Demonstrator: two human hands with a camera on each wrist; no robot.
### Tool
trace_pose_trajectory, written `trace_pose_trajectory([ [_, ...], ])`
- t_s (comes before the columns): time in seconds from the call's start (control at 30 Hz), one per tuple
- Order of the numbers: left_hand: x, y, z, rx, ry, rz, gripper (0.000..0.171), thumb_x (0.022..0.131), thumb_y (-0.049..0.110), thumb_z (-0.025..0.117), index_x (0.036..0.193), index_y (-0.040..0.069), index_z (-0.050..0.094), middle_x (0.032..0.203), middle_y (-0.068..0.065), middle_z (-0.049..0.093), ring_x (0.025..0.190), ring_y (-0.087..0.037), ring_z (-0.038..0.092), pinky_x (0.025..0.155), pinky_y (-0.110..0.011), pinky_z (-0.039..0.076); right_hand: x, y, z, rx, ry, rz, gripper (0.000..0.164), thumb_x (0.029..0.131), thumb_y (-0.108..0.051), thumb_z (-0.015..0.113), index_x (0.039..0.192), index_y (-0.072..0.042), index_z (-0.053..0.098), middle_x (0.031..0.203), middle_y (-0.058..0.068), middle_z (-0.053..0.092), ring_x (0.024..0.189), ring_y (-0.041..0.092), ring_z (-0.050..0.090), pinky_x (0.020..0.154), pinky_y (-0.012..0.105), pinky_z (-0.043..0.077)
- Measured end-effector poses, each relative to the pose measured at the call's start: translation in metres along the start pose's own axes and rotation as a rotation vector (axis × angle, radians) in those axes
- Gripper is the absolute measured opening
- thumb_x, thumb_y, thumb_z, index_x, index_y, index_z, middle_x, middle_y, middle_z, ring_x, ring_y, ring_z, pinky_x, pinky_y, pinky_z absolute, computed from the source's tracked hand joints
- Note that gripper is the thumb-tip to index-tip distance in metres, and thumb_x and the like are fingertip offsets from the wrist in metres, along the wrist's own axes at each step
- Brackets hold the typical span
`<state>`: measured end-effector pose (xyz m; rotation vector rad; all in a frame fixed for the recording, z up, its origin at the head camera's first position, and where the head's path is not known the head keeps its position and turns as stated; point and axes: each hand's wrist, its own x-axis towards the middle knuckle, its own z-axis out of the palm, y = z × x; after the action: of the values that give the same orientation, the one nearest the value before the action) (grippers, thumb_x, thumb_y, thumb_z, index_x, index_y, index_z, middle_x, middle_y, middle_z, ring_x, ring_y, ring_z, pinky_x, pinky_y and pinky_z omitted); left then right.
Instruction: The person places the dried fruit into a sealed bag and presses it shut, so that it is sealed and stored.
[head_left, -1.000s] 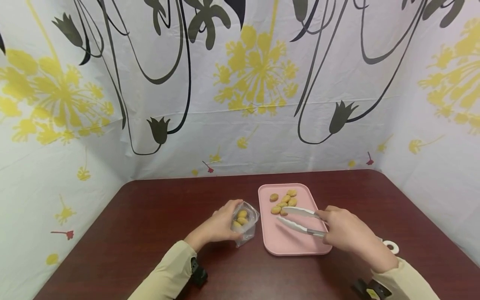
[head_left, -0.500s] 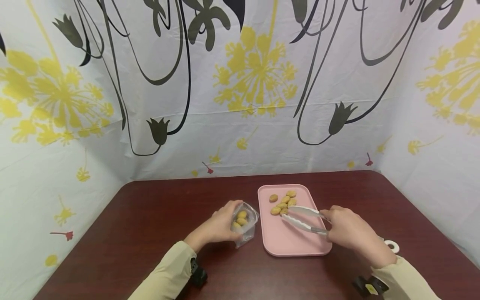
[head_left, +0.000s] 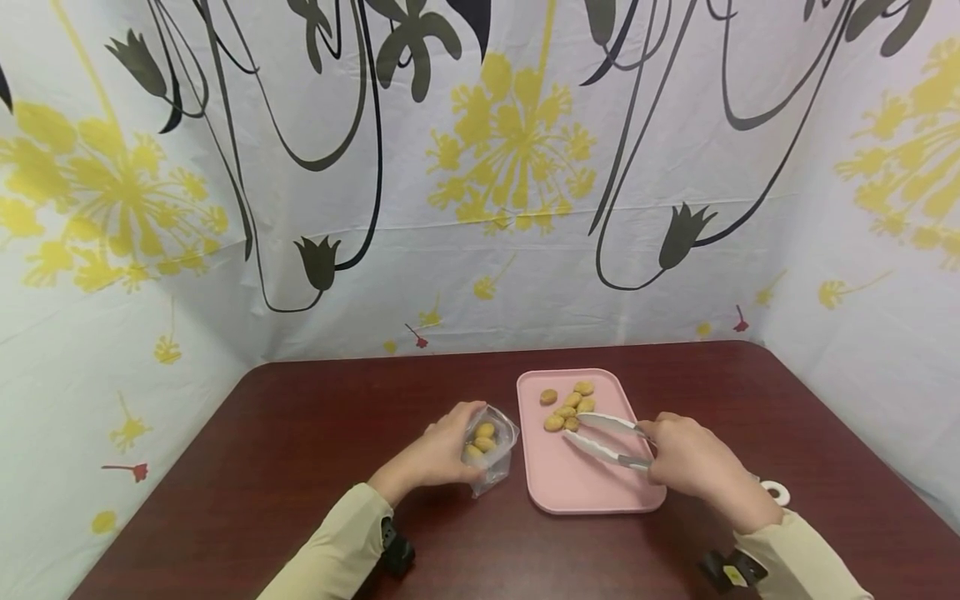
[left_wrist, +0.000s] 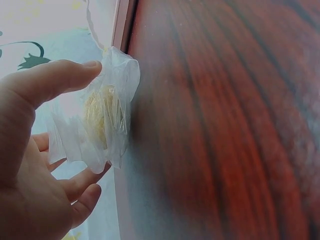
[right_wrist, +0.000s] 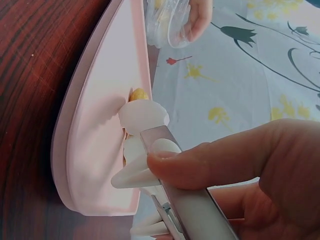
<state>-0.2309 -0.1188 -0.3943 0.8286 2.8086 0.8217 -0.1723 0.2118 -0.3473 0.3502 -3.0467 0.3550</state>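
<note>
My left hand (head_left: 442, 450) grips a crinkled clear plastic bag (head_left: 495, 477) between thumb and fingers, its mouth spread wide. Inside lie several small oval yellow-brown pieces (head_left: 485, 443), like nuts or small fruits. In my right hand (head_left: 690, 454) are tongs (head_left: 596, 451) with metal arms and white tips. The tips are apart, one on either side of a piece (head_left: 572, 423) at the near end of a cluster on the pink tray (head_left: 592, 487). In the right wrist view, the thumb presses on a metal arm (right_wrist: 192, 210), and a white tip (right_wrist: 142, 115) partly hides the pieces.
The tray lies on a dark red-brown table (head_left: 360, 400), just right of the bag. More oval pieces (head_left: 584, 387) lie toward its far end. A white ring (head_left: 776, 493) shows beside the right wrist. Patterned white cloth (head_left: 525, 308) hangs behind and along both sides.
The tong tips have shifted slightly right and drawn a little closer together, around the near piece of the cluster. The left hand and the bag have stayed in place.
</note>
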Motion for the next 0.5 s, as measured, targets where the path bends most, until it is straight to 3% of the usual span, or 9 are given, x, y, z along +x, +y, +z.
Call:
trace_pose_trajectory([
  [0.5, 0.0008, -0.0012, 0.0008, 0.005, 0.002, -0.001, 0.094, 0.069, 0.025, 0.082, 0.145, 0.009, 0.029, 0.142, -0.009, 0.041, 0.126, -0.027, 0.045, 0.103, -0.062, 0.031, 0.0021, 0.0032, 0.0016, -0.004, 0.0, -0.004, 0.054, 0.057, -0.004, 0.067, 0.111, 0.001, 0.067, 0.084, 0.008, 0.06, 0.067, 0.021, 0.049, 0.057, 0.036, 0.042],
])
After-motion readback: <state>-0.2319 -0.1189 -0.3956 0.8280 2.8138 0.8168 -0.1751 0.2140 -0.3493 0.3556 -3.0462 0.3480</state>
